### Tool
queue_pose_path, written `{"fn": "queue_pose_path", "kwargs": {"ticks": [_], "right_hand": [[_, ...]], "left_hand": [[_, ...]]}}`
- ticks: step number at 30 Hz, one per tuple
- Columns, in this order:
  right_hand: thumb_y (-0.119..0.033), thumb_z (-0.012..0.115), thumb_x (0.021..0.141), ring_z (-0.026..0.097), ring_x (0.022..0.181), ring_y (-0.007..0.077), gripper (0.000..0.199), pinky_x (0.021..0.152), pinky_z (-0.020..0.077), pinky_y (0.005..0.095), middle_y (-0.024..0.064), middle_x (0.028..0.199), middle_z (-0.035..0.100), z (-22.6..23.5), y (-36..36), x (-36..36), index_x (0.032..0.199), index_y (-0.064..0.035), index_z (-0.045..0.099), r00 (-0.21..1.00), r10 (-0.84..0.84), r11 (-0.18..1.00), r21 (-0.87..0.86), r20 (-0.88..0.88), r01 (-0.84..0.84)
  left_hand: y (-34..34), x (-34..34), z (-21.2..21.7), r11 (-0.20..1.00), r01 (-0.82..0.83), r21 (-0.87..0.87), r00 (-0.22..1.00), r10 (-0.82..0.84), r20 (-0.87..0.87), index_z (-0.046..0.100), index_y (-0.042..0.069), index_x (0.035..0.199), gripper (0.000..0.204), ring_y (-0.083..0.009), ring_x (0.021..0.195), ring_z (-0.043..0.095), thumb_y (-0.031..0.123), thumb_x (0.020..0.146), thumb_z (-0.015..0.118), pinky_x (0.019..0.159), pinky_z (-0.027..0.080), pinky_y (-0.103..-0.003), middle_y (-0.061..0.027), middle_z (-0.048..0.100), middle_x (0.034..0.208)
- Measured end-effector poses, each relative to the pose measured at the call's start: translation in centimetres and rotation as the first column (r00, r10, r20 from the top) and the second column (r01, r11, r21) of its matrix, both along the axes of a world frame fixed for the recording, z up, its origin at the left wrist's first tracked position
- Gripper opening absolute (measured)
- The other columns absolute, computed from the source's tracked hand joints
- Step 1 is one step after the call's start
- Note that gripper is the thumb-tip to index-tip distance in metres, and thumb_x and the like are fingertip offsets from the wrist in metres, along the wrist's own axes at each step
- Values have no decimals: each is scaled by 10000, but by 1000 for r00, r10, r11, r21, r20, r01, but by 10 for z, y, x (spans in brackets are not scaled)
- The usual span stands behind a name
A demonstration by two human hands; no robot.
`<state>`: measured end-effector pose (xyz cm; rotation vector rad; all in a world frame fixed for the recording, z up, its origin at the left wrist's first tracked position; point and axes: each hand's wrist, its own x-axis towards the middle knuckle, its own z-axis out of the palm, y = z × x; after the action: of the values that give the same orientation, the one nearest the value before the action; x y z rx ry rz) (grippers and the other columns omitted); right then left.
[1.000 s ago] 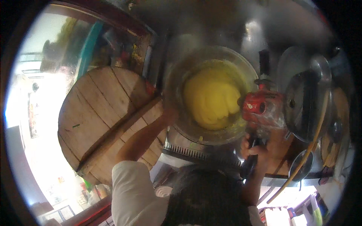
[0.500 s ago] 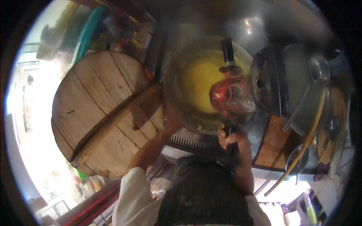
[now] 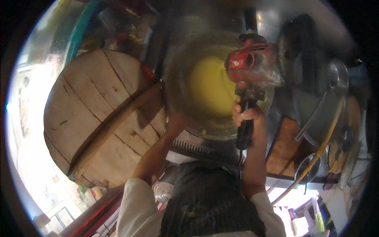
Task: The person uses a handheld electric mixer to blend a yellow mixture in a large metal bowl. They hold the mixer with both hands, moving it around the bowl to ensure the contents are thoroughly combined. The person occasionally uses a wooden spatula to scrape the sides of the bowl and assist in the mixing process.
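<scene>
My right hand (image 3: 249,113) is wrapped round the lower black handle of a red handheld power mixer (image 3: 257,65). A second black handle sticks out at its far end. The mixer's body hangs over the right side of a large round metal pot (image 3: 176,89), and its lower part is out of sight. Inside the pot lies a smooth yellow mixture (image 3: 209,89). At the pot's near left rim rests my left hand (image 3: 177,120), dark and blurred, its fingers hidden. Beside it on the left is a big round wooden lid (image 3: 94,91) with a bar handle across it.
A brown board (image 3: 286,150) lies to the right of the pot, below a dark appliance (image 3: 302,47). Farther right are a metal ladle (image 3: 338,77), a long wooden-handled tool (image 3: 329,136) and a strainer (image 3: 310,166). A power cord (image 3: 240,173) hangs from the mixer's handle.
The mixer in my right hand has moved away from me and slightly right, uncovering more yellow mixture. The pot and lid appear shifted slightly left in view. My left hand stays at the rim.
</scene>
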<state>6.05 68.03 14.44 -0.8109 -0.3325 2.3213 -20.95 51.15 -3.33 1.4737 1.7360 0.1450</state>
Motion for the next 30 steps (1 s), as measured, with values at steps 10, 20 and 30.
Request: {"fn": "queue_pose_path", "kwargs": {"ticks": [10, 20, 30], "right_hand": [[-24, 559, 571, 501, 579, 170, 407, 544, 407, 253, 79, 795, 543, 19, -13, 55, 973, -15, 492, 999, -43, 998, -52, -1, 43], [-47, 565, 577, 486, 564, 172, 403, 526, 396, 255, 80, 777, 538, 34, -69, 63, 971, -9, 487, 998, 0, 993, -118, 65, 7], [-54, 583, 616, 480, 574, 153, 421, 550, 395, 253, 61, 779, 528, 41, -72, 30, 1024, -12, 491, 990, 47, 984, -165, -136, -69]], "left_hand": [[32, -23, 96, 921, 388, -9, 827, -353, -437, 613, 136, 1055, 282, -340, 833, 599, 127, 824, 450, 745, 482, -437, -144, 593, 979], [13, 24, 84, 893, 443, 79, 895, -434, -107, 569, 206, 1170, 319, -313, 1034, 551, 221, 869, 461, 888, 432, -432, -141, 566, 1160], [39, -53, 36, 783, 612, 112, 778, -569, -268, 554, 24, 1161, 386, -309, 1095, 516, 263, 874, 457, 991, 358, -430, -191, 531, 1205]]}}
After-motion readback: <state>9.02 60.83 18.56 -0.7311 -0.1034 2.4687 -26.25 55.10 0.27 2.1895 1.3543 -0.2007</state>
